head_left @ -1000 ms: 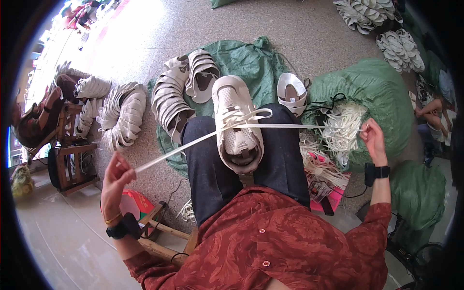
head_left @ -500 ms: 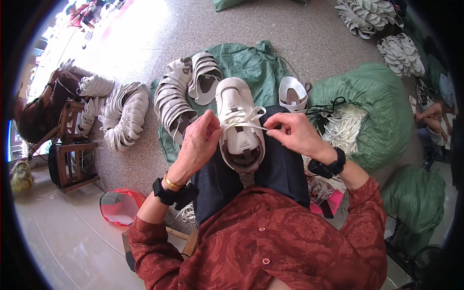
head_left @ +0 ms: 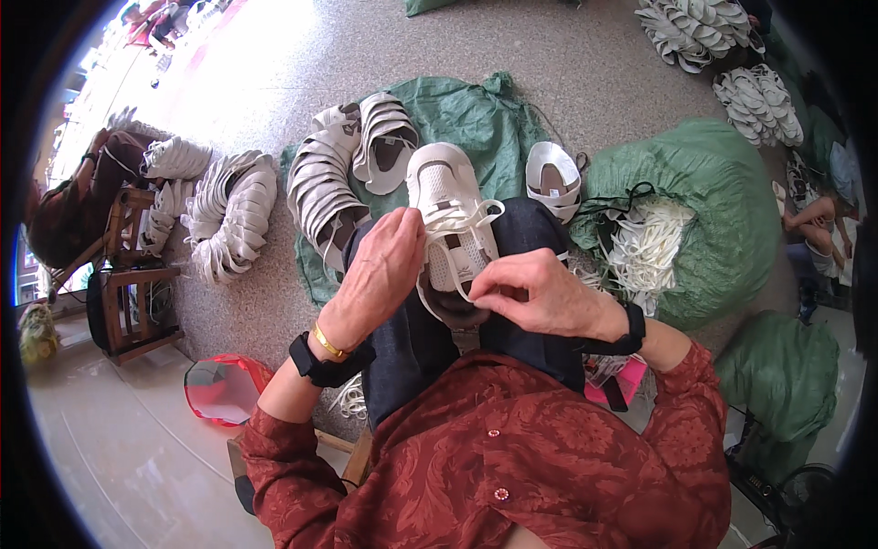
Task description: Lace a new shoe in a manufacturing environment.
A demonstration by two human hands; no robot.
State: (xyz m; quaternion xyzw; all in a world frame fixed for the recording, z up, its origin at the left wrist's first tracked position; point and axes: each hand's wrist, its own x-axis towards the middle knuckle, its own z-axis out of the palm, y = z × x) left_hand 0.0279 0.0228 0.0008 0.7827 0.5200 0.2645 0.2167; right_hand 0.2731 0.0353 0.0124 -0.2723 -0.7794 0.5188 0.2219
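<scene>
A white shoe upper (head_left: 450, 215) rests on my lap, toe pointing away from me. My left hand (head_left: 382, 270) lies against its left side, fingers closed at the lacing area. My right hand (head_left: 538, 297) pinches the white shoelace (head_left: 468, 222) near the shoe's opening. The lace crosses the front of the shoe in loops. Both wrists carry dark bands, and the left also has a gold bangle.
Rows of white shoe uppers (head_left: 325, 188) lie on a green sack (head_left: 457, 114) ahead. A green bag (head_left: 713, 201) holding white laces stands at right. More uppers (head_left: 229, 215) curl at left by a wooden stool (head_left: 123, 297). A red container (head_left: 224, 389) sits lower left. Another person (head_left: 87, 197) sits far left.
A second ago my hands were spread wide, pulling the lace taut to both sides. They came together at the shoe and now work the lace close to its opening.
</scene>
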